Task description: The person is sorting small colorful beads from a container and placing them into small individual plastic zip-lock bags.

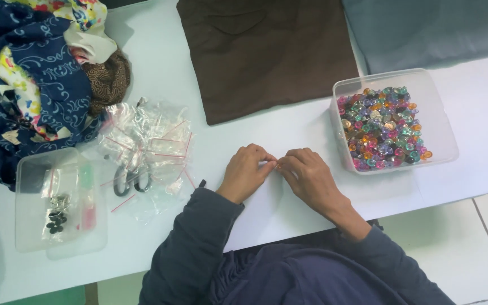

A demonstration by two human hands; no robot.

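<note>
Centre of the frame: left hand (247,169) and right hand (306,172) meet fingertip to fingertip just above the white table (289,135), fingers curled tight and pinched together on a tiny item (277,164) — too small to identify.

Right of the frame: clear square plastic tub (441,121), open, holding a heap of small multicoloured beads (382,127) in pink, green, amber and purple; near the right hand, not touching.

Lower left: clear lidded plastic box (35,226), rectangular, with small dark and silver pieces inside.

Left of centre: pile of clear plastic sleeves (153,141) with red seal strips, crumpled; scissors (132,178) lie on them, grey handles toward the lower edge.

Upper left: heap of printed cloth (40,79) — navy, floral, brown.

Upper centre: folded brown cloth (266,53). Upper right: folded grey-blue cloth (425,31).

Surface: the table is smooth, running across the frame. Room: pale floor tiles (481,254) at lower right. Dark sleeves cover both forearms.
</note>
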